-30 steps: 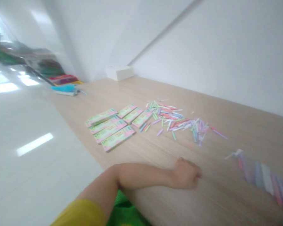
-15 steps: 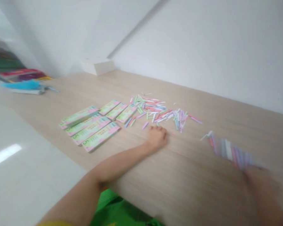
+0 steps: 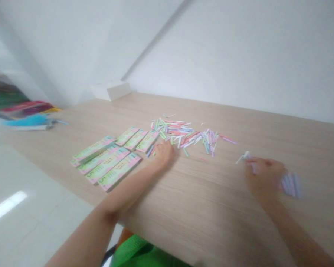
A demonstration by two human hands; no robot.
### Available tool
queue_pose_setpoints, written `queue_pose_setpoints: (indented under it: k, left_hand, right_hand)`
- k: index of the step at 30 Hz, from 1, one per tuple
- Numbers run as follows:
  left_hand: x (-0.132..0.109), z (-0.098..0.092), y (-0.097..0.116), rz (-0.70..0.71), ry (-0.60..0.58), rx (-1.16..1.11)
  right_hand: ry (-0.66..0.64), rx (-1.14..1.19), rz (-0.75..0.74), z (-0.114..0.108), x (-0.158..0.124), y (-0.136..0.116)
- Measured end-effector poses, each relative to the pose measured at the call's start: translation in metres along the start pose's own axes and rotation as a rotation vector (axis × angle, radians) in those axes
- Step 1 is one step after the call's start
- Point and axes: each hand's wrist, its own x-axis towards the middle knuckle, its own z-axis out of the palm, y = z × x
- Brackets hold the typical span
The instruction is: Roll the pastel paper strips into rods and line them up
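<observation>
My left hand (image 3: 163, 155) rests curled on the wooden table (image 3: 200, 196), at the right end of several long pink-and-green printed packets (image 3: 108, 161) marked with a 5. It touches the near edge of a loose heap of thin pastel strips (image 3: 180, 133), perhaps paper. My right hand (image 3: 264, 176) hovers further right, over a short row of wider pastel strips (image 3: 291, 184), and hides much of that row. A small white piece (image 3: 243, 157) lies just past its fingertips. Motion blur hides whether either hand holds anything.
A white box (image 3: 110, 91) stands at the back corner of the table against the white wall (image 3: 225, 55). Past the table's left edge lie a shiny tiled floor (image 3: 25, 207) and a blurred stack of colourful items with a blue object (image 3: 28, 120).
My left hand has moved up the table to the packets' right end. My right hand has come fully into view over the pastel row. The view has swung left.
</observation>
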Motion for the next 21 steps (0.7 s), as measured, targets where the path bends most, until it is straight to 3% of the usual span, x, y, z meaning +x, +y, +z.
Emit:
queue_pose_setpoints:
  k: [3, 9, 13, 17, 21]
  left_hand:
    - [0.008, 0.003, 0.004, 0.023, 0.01, 0.026]
    - [0.061, -0.012, -0.026, 0.014, 0.094, -0.061]
    - [0.095, -0.033, -0.041, 0.045, -0.038, -0.123]
    - [0.111, -0.045, -0.037, 0.138, -0.205, -0.103]
    - [0.106, -0.035, -0.033, 0.075, -0.231, 0.059]
  right_hand:
    - [-0.035, -0.131, -0.064, 0.029, -0.004, -0.047]
    - [-0.114, 0.116, -0.127, 0.092, -0.022, -0.114]
    - [-0.172, 0.24, -0.204, 0.111, -0.04, -0.151]
    - [-0.309, 0.304, -0.397, 0.11, -0.057, -0.16]
    - [-0.304, 0.39, -0.247, 0.109, -0.056, -0.149]
